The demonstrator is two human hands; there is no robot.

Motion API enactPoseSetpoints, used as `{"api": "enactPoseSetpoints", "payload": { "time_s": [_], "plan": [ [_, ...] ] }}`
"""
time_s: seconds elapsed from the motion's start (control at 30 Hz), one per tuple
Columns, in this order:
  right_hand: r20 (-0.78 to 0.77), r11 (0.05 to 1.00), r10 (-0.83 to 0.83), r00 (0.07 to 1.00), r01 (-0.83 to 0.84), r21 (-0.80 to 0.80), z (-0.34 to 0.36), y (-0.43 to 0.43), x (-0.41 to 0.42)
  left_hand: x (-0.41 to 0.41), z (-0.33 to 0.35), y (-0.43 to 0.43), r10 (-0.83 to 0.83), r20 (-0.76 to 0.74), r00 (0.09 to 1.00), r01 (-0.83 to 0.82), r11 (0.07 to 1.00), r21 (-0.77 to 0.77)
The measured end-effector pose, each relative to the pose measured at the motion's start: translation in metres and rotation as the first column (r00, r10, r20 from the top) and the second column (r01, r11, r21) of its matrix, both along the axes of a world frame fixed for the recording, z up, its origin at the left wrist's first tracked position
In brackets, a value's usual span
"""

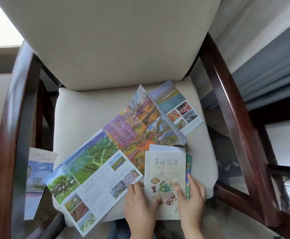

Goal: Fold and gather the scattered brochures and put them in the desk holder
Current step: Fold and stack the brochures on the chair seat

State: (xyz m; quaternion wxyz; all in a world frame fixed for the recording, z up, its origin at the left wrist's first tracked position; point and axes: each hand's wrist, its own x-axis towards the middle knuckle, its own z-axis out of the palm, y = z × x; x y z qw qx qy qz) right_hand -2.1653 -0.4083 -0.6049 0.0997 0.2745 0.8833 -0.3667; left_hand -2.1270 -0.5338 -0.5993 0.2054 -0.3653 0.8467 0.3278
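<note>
Your left hand (139, 202) and right hand (191, 199) both grip the cream folded brochure (165, 171) at the 5 o'clock corner of the chair seat (82, 107). Your thumbs press on its cover and your fingers curl at its side edges.

Beneath it sit a white sheet (165, 147), showing at 12 o'clock of the cover, and a green-edged brochure (188, 169) peeking out at 3 o'clock. This little stack is not squared, so if you lift it like this the lower pieces may slide out and drop off the cushion's front edge.

The long unfolded brochure (106, 149) runs from 7 o'clock to 1 o'clock across the seat, and the stack overlaps its middle. Dragging the stack could crease it or pull it along. Its 7 o'clock end overhangs the cushion and could tip to the floor.

A blue brochure (37, 176) lies beyond the left armrest (14, 118) at 9 o'clock and is easy to miss. The desk holder is not in view.
</note>
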Motion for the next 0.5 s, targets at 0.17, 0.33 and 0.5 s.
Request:
{"api": "enactPoseSetpoints", "payload": {
  "time_s": [0.17, 0.33, 0.5],
  "plan": [
    [-0.201, 0.991, 0.136, 0.97, -0.135, 0.017, 0.032, -0.006, -0.056, 0.005, -0.002, -0.048, -0.031, -0.193, 0.981, -0.008, 0.98, -0.2],
    [-0.225, 0.955, 0.266, 0.937, -0.288, -0.074, 0.044, -0.032, -0.13, -0.012, -0.016, -0.092, -0.232, 0.1, 0.968, 0.249, 0.941, -0.228],
    [-0.322, 0.97, 0.231, 0.918, -0.241, 0.01, 0.04, -0.047, -0.15, -0.052, -0.024, -0.119, -0.315, 0.083, 0.946, 0.325, 0.912, -0.249]
  ]
}}
